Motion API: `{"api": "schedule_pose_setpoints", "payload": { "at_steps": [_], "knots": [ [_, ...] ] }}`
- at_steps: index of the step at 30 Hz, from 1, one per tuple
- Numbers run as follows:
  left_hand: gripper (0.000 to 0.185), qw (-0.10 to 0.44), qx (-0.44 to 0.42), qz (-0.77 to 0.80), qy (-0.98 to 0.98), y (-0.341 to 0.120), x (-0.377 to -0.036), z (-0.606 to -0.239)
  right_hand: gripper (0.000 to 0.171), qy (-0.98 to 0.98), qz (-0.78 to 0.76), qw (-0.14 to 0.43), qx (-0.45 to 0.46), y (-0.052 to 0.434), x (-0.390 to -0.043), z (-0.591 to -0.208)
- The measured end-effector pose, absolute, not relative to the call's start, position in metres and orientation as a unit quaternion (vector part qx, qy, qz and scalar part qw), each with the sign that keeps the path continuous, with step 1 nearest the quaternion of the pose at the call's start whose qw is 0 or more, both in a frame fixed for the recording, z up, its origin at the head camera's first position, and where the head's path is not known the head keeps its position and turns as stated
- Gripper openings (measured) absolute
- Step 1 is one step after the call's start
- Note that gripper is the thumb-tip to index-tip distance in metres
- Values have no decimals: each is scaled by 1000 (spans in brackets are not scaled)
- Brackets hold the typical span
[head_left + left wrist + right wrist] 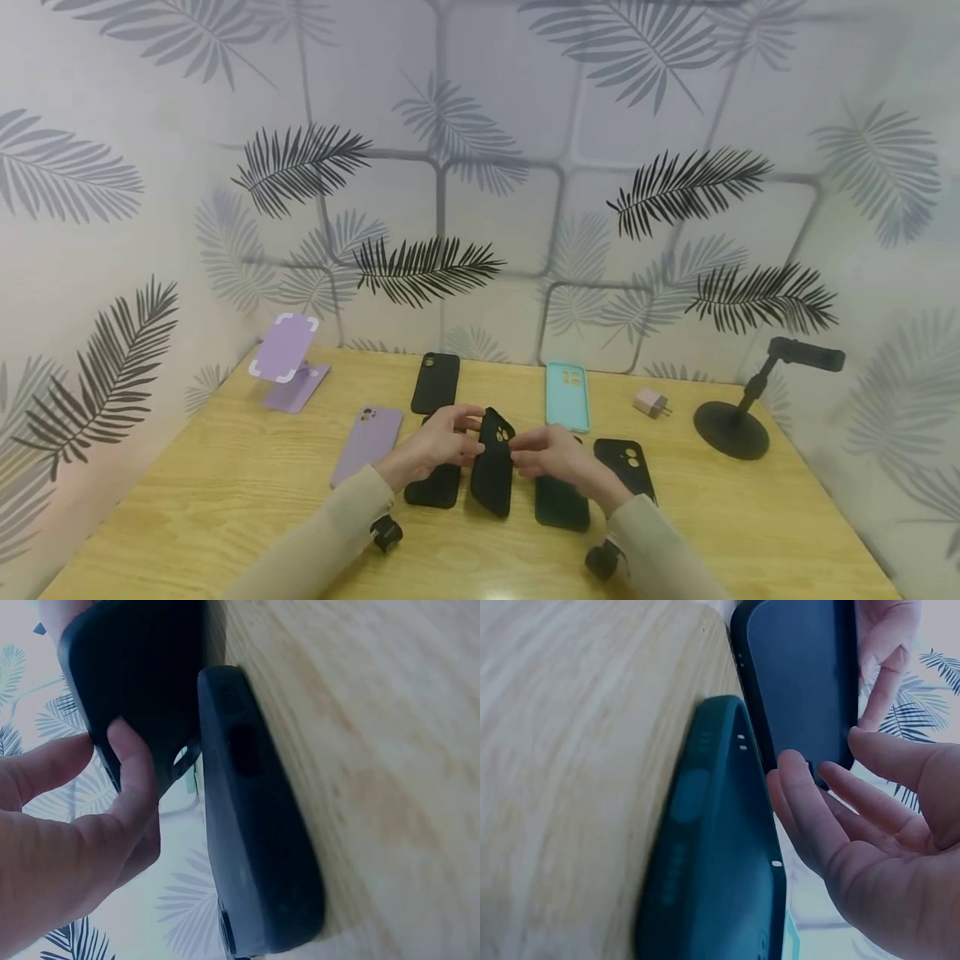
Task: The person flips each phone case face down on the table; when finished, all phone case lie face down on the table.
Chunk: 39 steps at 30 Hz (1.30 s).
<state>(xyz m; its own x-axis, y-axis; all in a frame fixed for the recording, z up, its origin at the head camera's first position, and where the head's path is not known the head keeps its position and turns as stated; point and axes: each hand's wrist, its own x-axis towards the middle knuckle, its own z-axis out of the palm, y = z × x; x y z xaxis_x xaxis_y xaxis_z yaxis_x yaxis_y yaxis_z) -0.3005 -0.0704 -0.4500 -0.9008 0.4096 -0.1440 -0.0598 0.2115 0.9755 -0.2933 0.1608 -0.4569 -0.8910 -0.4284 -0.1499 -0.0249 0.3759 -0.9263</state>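
A black phone case (492, 482) stands tilted up between both hands, its camera cutouts near the top. My left hand (442, 440) pinches its left edge, with thumb and finger on the rim in the left wrist view. At the opposite edge, the fingertips of my right hand (558, 460) touch the case, the fingers loosely extended. The right wrist view shows the case's hollow inner side (802, 682). Under my left wrist lies another black case (435, 490). A dark green case (697, 817) lies below my right hand, partly hidden by it in the head view.
Around the hands on the wooden table (255, 492) lie a purple case (369, 442), a black case (436, 383), a turquoise case (566, 404) and a black case (626, 467). Farther out stand a purple stand (288, 350), a charger plug (651, 402) and a black stand (732, 429).
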Motion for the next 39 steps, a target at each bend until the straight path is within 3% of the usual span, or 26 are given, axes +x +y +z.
{"api": "schedule_pose_setpoints", "payload": {
  "at_steps": [12,22,34,39],
  "knots": [
    [62,189,128,651,723,-63,-299,-445,60,759,-595,213,-158,153,-297,-467],
    [59,210,136,651,717,-57,-297,-449,58,735,-616,231,-167,152,-295,-470],
    [64,255,136,600,746,-57,-294,-450,71,785,-589,139,-132,160,-293,-461],
    [63,260,133,602,743,-57,-294,-450,72,792,-582,136,-125,166,-293,-460]
  ]
}}
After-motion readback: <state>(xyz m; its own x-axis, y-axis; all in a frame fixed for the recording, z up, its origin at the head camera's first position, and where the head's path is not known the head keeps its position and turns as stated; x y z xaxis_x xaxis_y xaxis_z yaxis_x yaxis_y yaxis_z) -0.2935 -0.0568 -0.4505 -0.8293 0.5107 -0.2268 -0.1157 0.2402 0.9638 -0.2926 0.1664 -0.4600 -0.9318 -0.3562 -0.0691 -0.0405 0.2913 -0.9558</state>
